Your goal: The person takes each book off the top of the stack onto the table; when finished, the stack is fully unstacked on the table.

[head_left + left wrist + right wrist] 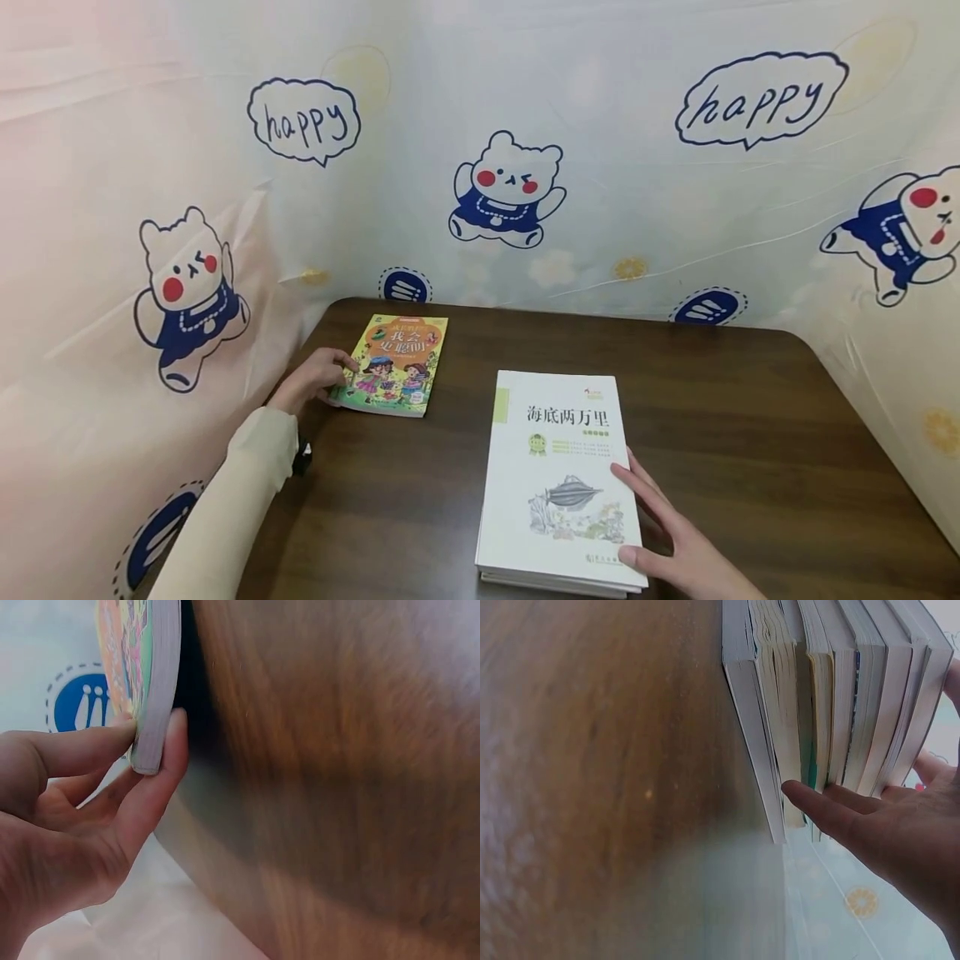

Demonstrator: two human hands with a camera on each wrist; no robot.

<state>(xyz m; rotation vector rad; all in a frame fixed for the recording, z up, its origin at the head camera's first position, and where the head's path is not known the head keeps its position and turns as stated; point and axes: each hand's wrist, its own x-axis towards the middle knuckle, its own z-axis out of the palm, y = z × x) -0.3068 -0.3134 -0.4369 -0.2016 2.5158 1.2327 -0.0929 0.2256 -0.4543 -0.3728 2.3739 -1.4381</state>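
Note:
A thin book with a bright yellow and orange cover (401, 367) lies at the table's back left. My left hand (318, 377) pinches its left edge; in the left wrist view the thumb and fingers of the left hand (90, 802) hold the book's pages (159, 697) from both faces. Nearer the front stands a stack of several books, topped by a white one (558, 467) with an airship picture. My right hand (675, 537) rests along the stack's right side, its fingers spread against the page edges (832, 697) in the right wrist view, where the right hand (885, 825) also shows.
The brown wooden table (750, 433) has rounded back corners. A pale cloth (600, 208) printed with bears and the word "happy" hangs behind it and at both sides. A dark band (302, 458) circles the left wrist, below a light sleeve (240, 492).

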